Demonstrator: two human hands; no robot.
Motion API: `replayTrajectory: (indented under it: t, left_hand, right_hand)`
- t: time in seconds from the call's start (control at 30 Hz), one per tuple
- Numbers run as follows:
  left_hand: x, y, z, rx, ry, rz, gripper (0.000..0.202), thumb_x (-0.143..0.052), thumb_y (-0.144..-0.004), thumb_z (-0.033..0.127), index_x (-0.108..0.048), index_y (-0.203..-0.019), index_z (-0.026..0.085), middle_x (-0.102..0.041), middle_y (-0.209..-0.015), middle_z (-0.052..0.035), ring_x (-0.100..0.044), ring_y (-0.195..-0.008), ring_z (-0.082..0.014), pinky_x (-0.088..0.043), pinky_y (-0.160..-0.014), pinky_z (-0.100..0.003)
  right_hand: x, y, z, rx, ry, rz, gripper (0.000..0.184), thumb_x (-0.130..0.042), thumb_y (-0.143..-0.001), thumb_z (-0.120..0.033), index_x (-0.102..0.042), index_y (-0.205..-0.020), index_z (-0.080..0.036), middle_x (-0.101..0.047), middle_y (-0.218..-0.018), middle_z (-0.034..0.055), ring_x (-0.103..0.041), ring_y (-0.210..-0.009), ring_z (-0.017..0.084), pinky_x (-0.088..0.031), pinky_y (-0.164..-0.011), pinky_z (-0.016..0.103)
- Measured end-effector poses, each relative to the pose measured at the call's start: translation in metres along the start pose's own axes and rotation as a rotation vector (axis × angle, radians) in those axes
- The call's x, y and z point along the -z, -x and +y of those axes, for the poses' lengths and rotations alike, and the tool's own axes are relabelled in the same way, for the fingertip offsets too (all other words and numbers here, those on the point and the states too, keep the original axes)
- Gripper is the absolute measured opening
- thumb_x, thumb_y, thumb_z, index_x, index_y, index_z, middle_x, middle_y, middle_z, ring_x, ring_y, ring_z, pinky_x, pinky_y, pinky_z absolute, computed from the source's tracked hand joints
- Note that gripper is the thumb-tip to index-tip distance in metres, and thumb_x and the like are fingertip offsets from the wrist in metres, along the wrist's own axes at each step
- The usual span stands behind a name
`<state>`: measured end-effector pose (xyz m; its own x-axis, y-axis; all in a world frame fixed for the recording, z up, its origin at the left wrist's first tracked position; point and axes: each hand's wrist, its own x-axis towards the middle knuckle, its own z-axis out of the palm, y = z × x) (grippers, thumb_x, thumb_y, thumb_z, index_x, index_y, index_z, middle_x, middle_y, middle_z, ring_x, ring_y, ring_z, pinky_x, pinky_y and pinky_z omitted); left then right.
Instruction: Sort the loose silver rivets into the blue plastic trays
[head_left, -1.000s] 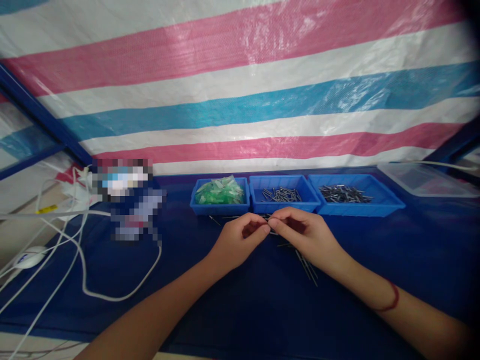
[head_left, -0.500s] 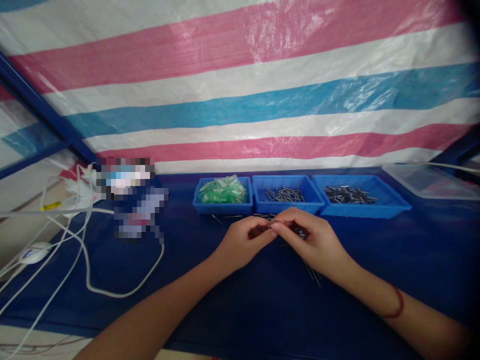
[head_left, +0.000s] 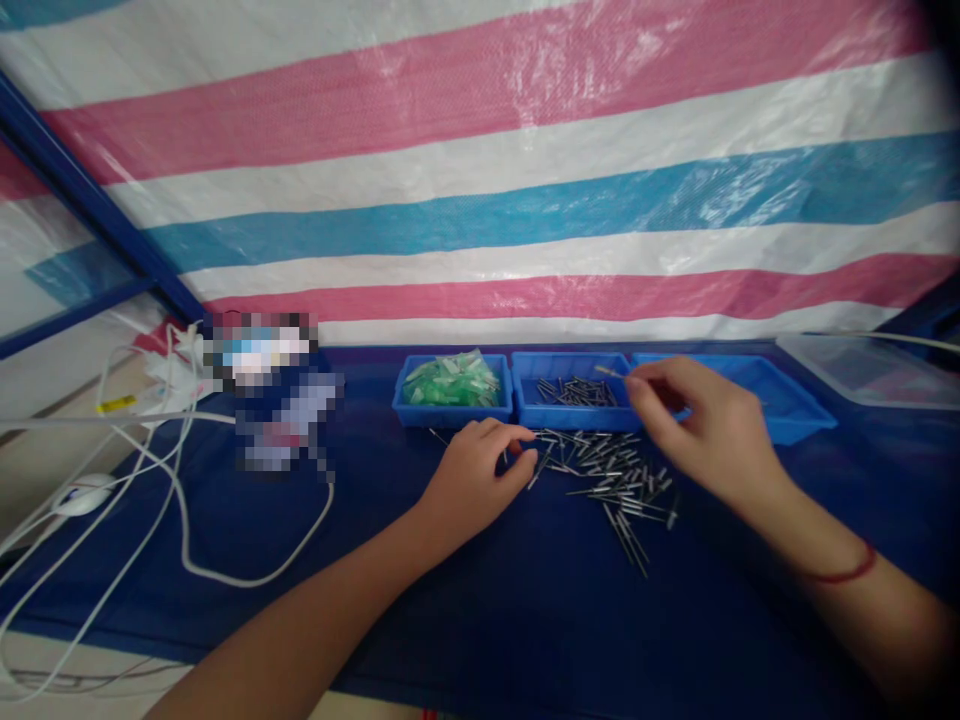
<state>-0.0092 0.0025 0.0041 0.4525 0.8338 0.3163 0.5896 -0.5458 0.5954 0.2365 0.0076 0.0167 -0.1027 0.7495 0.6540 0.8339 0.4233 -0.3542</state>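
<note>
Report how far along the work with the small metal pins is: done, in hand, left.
Done: some small metal pins lie in the middle blue plastic tray. In hand: the right hand pinches one thin pin above that tray; the left hand rests by the loose pile of pins on the dark blue cloth. Left: that pile is sizeable, so much seems to remain.

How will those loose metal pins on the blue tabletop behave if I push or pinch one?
Likely stiff and light: the pins look like thin, straight metal rods. Slim and shiny, they would probably roll or scatter when nudged. Probably fiddly to pinch: the right hand holds one pin by fingertips.
</note>
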Motion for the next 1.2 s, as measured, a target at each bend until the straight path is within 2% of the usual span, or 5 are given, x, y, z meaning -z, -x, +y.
replayTrajectory:
  t: [0.23, 0.63, 0.77, 0.97, 1.2]
  left_hand:
    - [0.004, 0.002, -0.007, -0.092, -0.388, -0.057, 0.029, -0.050, -0.090, 0.033, -0.062, -0.114, 0.022, -0.062, -0.105, -0.0061, -0.055, -0.092, -0.0218, -0.039, -0.079, -0.036]
    - [0.002, 0.001, -0.006, -0.080, -0.431, -0.104, 0.025, -0.049, -0.091, 0.034, -0.064, -0.107, 0.023, -0.063, -0.096, -0.0044, -0.058, -0.089, -0.0207, -0.037, -0.074, -0.034]
    - [0.001, 0.002, -0.006, -0.101, -0.449, -0.114, 0.030, -0.048, -0.092, 0.038, -0.060, -0.117, 0.026, -0.061, -0.095, -0.0040, -0.057, -0.088, -0.0199, -0.037, -0.075, -0.033]
    - [-0.001, 0.003, -0.006, -0.131, -0.479, -0.182, 0.030, -0.046, -0.092, 0.041, -0.060, -0.117, 0.031, -0.056, -0.096, -0.0042, -0.057, -0.085, -0.0190, -0.039, -0.071, -0.031]
    - [-0.001, -0.001, -0.010, -0.131, -0.407, -0.222, 0.023, -0.045, -0.094, 0.028, -0.063, -0.106, 0.022, -0.057, -0.097, -0.0051, -0.057, -0.086, -0.0184, -0.045, -0.079, -0.032]
  right_hand:
    - [0.010, -0.009, 0.062, -0.041, 0.302, 0.024, 0.019, -0.048, -0.088, -0.033, -0.057, -0.075, -0.023, -0.058, -0.068, 0.0054, -0.051, -0.061, 0.021, -0.030, -0.054, 0.031]
    - [0.019, 0.010, -0.025, 0.017, -0.094, 0.239, 0.050, -0.048, -0.089, -0.024, -0.023, -0.046, -0.023, -0.025, -0.045, -0.0025, -0.025, -0.041, 0.010, -0.020, -0.046, 0.031]
    - [0.009, 0.015, -0.040, 0.213, -0.199, 0.106, 0.049, -0.047, -0.089, -0.016, -0.026, -0.045, -0.021, -0.026, -0.042, -0.0044, -0.026, -0.037, 0.007, -0.019, -0.044, 0.029]
    - [-0.019, 0.021, -0.047, 0.289, -0.006, -0.374, 0.032, -0.042, -0.094, -0.028, -0.055, -0.066, -0.018, -0.056, -0.061, 0.0013, -0.055, -0.055, 0.012, -0.034, -0.052, 0.026]
    - [-0.031, 0.022, -0.041, 0.357, -0.036, -0.518, 0.021, -0.050, -0.090, -0.030, -0.063, -0.102, -0.020, -0.063, -0.089, 0.0063, -0.061, -0.081, 0.019, -0.049, -0.072, 0.031]
